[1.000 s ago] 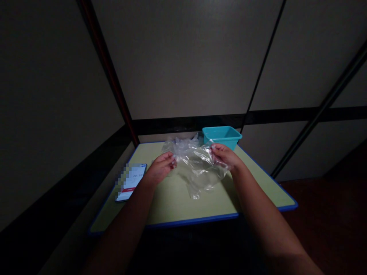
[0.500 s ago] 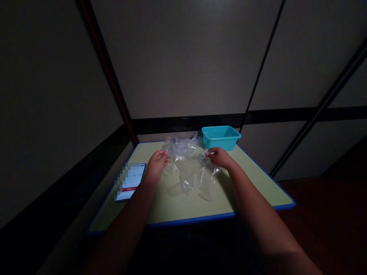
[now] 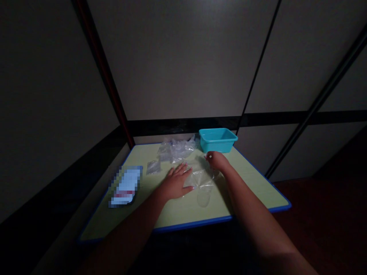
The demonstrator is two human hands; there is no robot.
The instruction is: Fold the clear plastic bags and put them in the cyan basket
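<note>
A thin clear plastic bag (image 3: pixel 202 178) lies spread on the pale yellow-green table (image 3: pixel 172 214), with a rounded flap toward the front edge. My left hand (image 3: pixel 175 182) rests palm down over the bag's left side, fingers spread. At the bag's far right corner my right hand (image 3: pixel 217 160) is closed, its fingertips pinching the plastic edge. Behind both hands sits a crumpled heap of clear plastic bags (image 3: pixel 179 149). A small folded square of clear plastic (image 3: pixel 153 167) lies to the left of the heap.
A turquoise plastic basin (image 3: pixel 218 145) stands at the back right of the table, just beyond my right hand. A phone (image 3: pixel 127 185) with a lit, blurred screen lies at the left. Panelled wall (image 3: pixel 183 68) rises behind the table.
The bag, held up stretched between both hands before, now lies flat on the table. My left hand has let go of its edge and moved right and nearer, onto the plastic.
</note>
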